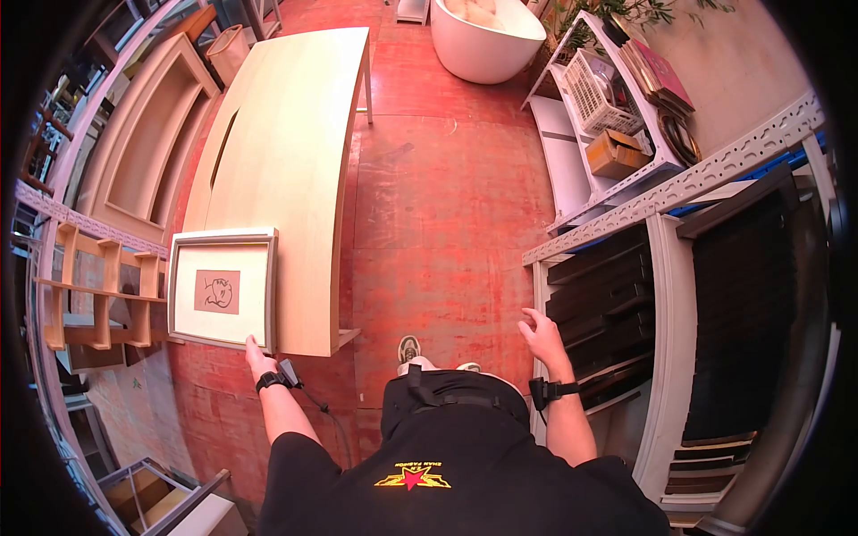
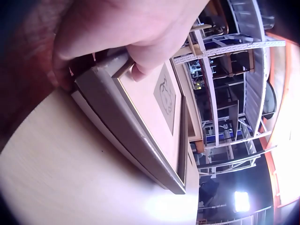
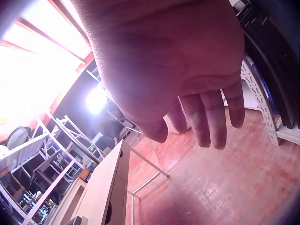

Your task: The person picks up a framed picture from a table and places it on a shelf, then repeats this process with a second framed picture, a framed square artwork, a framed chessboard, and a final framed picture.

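The left hand pinches the near edge of the frame on the table, fingers partly hidden; its drawing is indistinct; the right hand is released, holding nothing

On my feed, the picture frame at near left is silver-grey with a thin gold inner line. Its mat is cream, and the small centre print is dusty brown with a dark line drawing. The bench under it is pale blond wood. The floor is worn red-orange. The far bathtub is white. The shelving on the right is off-white and holds black stacks. The shirt is black with a yellow emblem and a red star.
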